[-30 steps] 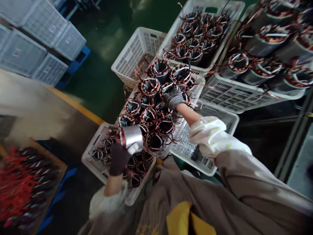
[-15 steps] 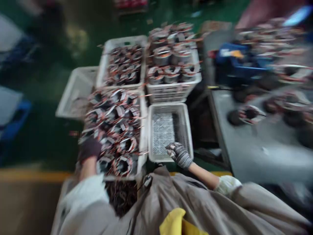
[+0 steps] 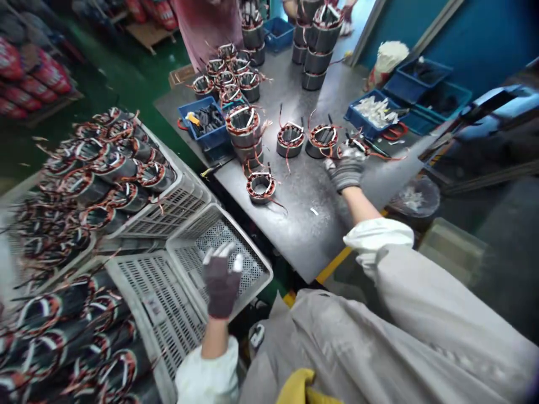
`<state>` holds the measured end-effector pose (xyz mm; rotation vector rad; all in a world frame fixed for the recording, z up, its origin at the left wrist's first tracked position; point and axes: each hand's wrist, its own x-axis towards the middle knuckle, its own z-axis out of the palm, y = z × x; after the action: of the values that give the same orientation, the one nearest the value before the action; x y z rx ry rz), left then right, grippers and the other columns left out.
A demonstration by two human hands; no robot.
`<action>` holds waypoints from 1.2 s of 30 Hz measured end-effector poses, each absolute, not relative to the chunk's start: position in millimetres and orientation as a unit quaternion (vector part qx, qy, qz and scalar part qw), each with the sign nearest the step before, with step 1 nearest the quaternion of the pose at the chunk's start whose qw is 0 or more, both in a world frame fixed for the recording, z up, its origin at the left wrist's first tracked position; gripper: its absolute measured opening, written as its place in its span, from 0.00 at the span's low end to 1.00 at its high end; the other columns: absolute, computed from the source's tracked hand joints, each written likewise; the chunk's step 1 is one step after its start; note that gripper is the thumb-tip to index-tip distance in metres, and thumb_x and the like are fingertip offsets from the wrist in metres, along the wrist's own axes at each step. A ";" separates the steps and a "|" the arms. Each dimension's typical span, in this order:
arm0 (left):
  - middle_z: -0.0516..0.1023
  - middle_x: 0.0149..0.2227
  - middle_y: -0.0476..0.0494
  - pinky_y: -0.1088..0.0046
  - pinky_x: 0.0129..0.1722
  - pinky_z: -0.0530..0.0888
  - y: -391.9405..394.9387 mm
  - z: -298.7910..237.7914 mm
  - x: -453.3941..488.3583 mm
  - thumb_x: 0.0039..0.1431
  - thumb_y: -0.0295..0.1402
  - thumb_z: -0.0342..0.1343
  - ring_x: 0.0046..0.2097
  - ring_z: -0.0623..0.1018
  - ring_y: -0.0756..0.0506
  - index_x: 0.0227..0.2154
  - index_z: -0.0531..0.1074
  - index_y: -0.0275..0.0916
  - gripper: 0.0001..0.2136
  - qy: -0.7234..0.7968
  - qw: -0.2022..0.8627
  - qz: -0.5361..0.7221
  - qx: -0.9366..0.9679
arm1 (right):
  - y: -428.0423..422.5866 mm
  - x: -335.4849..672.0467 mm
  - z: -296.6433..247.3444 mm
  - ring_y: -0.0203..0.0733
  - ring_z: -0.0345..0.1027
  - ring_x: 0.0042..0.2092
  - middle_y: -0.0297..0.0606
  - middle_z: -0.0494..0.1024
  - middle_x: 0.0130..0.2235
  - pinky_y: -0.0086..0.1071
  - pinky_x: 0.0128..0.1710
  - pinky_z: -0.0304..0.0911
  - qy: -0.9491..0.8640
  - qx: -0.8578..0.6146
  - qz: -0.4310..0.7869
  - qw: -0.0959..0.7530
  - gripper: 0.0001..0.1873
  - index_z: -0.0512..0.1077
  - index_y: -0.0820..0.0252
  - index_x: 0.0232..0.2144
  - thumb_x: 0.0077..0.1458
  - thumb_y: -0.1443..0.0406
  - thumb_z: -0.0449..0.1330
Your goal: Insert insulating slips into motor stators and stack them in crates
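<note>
Left hand [image 3: 221, 283] released, fingers spread, holding nothing, hovers over white crate [image 3: 257, 259]. Right hand [image 3: 347, 168] stretched onto grey table [image 3: 303, 224], fingertips at wound stator [image 3: 357, 146]; grasp cannot be told. Second stator [image 3: 322, 140] just left of fingers.

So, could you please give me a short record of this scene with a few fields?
left hand: gloved, open, holding nothing, above the empty white basket
right hand: gloved, low over the grey table, beside a wound stator; grip unclear
table: more stators, loose and stacked; blue bins of small parts
left side: white crates full of stators
far end: another person at the table
</note>
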<state>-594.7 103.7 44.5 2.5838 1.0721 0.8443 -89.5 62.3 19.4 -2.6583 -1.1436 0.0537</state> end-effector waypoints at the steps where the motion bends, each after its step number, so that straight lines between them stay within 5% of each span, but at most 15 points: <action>1: 0.92 0.53 0.36 0.44 0.71 0.77 110.2 44.2 -556.5 0.80 0.38 0.60 0.58 0.90 0.35 0.55 0.83 0.40 0.12 0.333 0.112 0.279 0.894 | 62.2 -64.6 14.9 0.68 0.63 0.68 0.58 0.84 0.62 0.72 0.71 0.54 -0.371 -0.920 0.033 0.123 0.32 0.77 0.58 0.68 0.78 0.47 0.52; 7: 0.90 0.61 0.35 0.47 0.77 0.71 153.3 53.0 -344.5 0.76 0.37 0.60 0.67 0.85 0.34 0.61 0.82 0.42 0.17 0.230 0.147 0.143 0.951 | 36.7 -27.6 -12.6 0.70 0.70 0.66 0.71 0.82 0.62 0.65 0.73 0.56 -0.366 -0.925 0.068 0.077 0.37 0.77 0.76 0.64 0.68 0.49 0.66; 12: 0.82 0.72 0.29 0.44 0.82 0.62 187.5 56.7 -191.2 0.75 0.32 0.57 0.76 0.77 0.32 0.75 0.73 0.35 0.28 0.191 0.095 0.028 0.977 | -21.6 -67.0 -37.6 0.71 0.77 0.61 0.61 0.85 0.61 0.60 0.66 0.71 -0.433 -0.887 0.062 0.146 0.34 0.81 0.64 0.58 0.63 0.45 0.69; 18: 0.72 0.79 0.27 0.44 0.84 0.56 217.6 32.6 -71.1 0.74 0.24 0.50 0.81 0.68 0.33 0.80 0.65 0.31 0.33 0.160 0.046 -0.104 0.980 | -65.6 -89.8 -72.9 0.70 0.74 0.70 0.61 0.81 0.69 0.65 0.72 0.70 -0.512 -0.828 0.055 0.221 0.35 0.77 0.64 0.69 0.64 0.56 0.69; 28: 0.85 0.65 0.28 0.45 0.72 0.75 183.0 5.9 -204.9 0.77 0.35 0.60 0.71 0.79 0.30 0.70 0.80 0.39 0.22 0.152 0.076 -0.148 0.974 | -72.2 -87.0 -75.3 0.72 0.72 0.73 0.62 0.82 0.69 0.68 0.76 0.67 -0.502 -0.837 0.098 0.194 0.33 0.78 0.67 0.69 0.69 0.54 0.65; 36: 0.88 0.65 0.38 0.36 0.83 0.65 139.7 1.1 -370.1 0.77 0.31 0.59 0.73 0.80 0.34 0.65 0.83 0.46 0.19 0.114 0.174 -0.128 0.970 | -70.3 -82.5 -69.2 0.74 0.67 0.75 0.59 0.83 0.67 0.70 0.78 0.61 -0.500 -0.843 0.151 0.129 0.28 0.82 0.63 0.62 0.66 0.54 0.64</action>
<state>-370.1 139.7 1.1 2.7490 0.3223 -0.3630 -82.5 -70.3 -69.2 -2.4504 -1.4551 0.4389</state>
